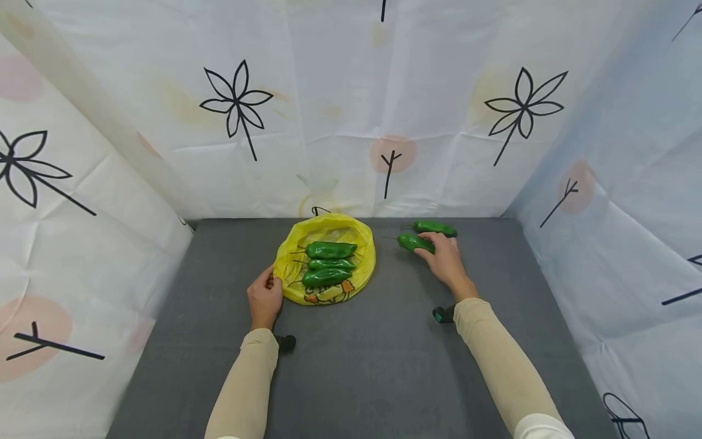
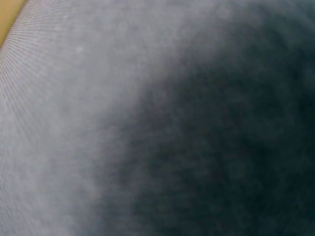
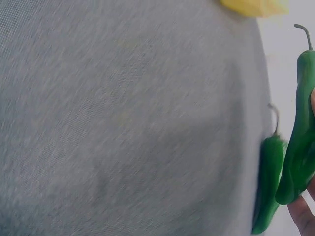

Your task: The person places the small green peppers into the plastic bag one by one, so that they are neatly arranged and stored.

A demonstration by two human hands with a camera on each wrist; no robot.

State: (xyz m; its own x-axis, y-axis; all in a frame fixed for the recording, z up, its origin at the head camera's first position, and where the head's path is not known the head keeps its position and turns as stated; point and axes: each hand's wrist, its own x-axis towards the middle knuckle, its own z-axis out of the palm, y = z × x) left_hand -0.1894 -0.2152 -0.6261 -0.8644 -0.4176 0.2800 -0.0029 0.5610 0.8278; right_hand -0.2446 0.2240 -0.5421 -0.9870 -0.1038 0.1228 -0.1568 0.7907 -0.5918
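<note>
A yellow plastic bag (image 1: 365, 244) lies opened out on the grey table, its rim rolled into a ring. Inside it, three green chili peppers (image 1: 331, 250) lie side by side, stems to the left. My left hand (image 1: 265, 299) pinches the bag's left rim between thumb and fingers. To the right of the bag, my right hand (image 1: 446, 261) holds another green chili pepper (image 1: 408, 242), its stem pointing left. In the right wrist view this held chili pepper (image 3: 301, 128) shows raised in the fingers. Just behind it, one more chili pepper (image 1: 436, 228) rests near the table's back edge.
The grey table (image 1: 362, 372) ends at a white cloth wall (image 1: 329, 122) printed with flowers and twigs, and similar cloth hangs at both sides. Each wrist carries a dark camera, such as the right wrist camera (image 1: 443, 314). The left wrist view is mostly blurred tabletop and shadow.
</note>
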